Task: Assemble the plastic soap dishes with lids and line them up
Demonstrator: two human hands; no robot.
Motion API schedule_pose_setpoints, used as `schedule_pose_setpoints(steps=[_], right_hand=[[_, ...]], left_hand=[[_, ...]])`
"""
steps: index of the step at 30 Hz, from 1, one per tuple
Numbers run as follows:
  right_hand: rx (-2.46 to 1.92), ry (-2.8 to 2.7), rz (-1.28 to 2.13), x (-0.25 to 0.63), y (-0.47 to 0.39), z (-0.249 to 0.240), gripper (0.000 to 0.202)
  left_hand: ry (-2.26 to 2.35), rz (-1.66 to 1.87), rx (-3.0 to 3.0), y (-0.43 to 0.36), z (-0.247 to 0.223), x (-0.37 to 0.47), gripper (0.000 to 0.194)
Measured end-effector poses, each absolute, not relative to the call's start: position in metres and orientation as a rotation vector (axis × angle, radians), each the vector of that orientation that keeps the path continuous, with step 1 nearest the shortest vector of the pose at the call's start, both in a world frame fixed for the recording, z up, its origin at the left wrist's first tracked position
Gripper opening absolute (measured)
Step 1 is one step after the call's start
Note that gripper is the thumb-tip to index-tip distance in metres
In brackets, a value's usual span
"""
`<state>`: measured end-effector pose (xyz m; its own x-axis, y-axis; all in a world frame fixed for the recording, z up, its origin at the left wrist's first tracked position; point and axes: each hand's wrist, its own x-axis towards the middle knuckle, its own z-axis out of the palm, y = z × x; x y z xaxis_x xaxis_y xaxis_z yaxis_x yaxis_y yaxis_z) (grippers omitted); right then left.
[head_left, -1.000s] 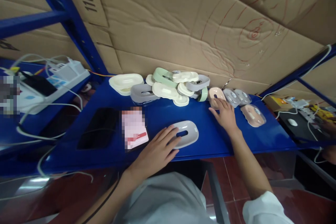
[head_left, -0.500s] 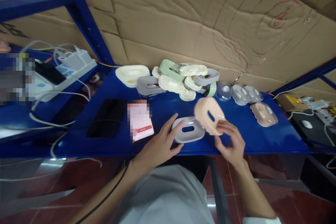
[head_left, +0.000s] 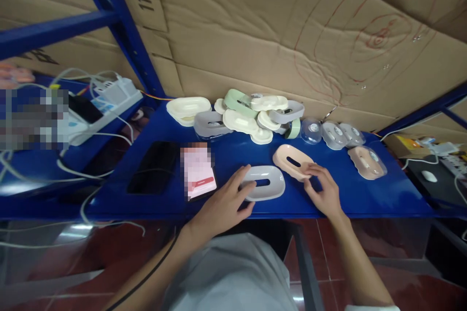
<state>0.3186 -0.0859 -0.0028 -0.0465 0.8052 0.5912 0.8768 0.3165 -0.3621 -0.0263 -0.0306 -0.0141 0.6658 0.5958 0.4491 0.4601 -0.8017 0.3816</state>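
**Peach dish has come down beside the grey dish**

Half a second ago I saw the peach dish (head_left: 281, 156) raised and tilted over the edge of the grey dish (head_left: 275, 183); now it lies nearly level, just to the right of it, above the blue table (head_left: 368, 199). Whether it fully rests there, I cannot tell.

The right hand (head_left: 324, 193) has its fingers almost closed, pinching the peach dish by its near right end. The left hand (head_left: 230, 198) keeps its fingers spread, the tips at the left end of the grey dish; I cannot tell how firmly they press.

Behind is a pile of cream, green and grey pieces (head_left: 241, 122). A lit phone (head_left: 200, 171) lies left of the grey dish.
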Motion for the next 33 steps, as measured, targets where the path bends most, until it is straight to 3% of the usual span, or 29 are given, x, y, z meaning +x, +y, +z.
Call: schedule_pose_setpoints(steps=[5,11,16,19,22,33], right_hand=[[-1.567,-1.928,-0.212,0.344,-0.071,0.006,0.012],[-1.558,-2.005,-0.334,0.333,0.0,0.063,0.03],[-1.674,-2.175,-0.343,0.326,0.086,0.083,0.045],[-1.685,-2.288,-0.274,0.331,0.114,0.088,0.039],[-1.656,-2.326,-0.301,0.339,0.111,0.098,0.032],[-1.814,-2.238,-0.548,0.352,0.038,0.105,0.035]], left_hand=[[0.818,0.851,2.701,-0.03,-0.012,-0.026,0.041],[0.738,0.858,2.739,-0.028,-0.012,-0.025,0.04],[0.713,0.856,2.815,-0.028,-0.012,-0.027,0.038],[0.706,0.835,2.845,-0.028,-0.01,-0.027,0.038],[0.688,0.838,2.855,-0.027,-0.009,-0.027,0.038],[0.698,0.855,2.859,-0.026,-0.014,-0.026,0.036]])
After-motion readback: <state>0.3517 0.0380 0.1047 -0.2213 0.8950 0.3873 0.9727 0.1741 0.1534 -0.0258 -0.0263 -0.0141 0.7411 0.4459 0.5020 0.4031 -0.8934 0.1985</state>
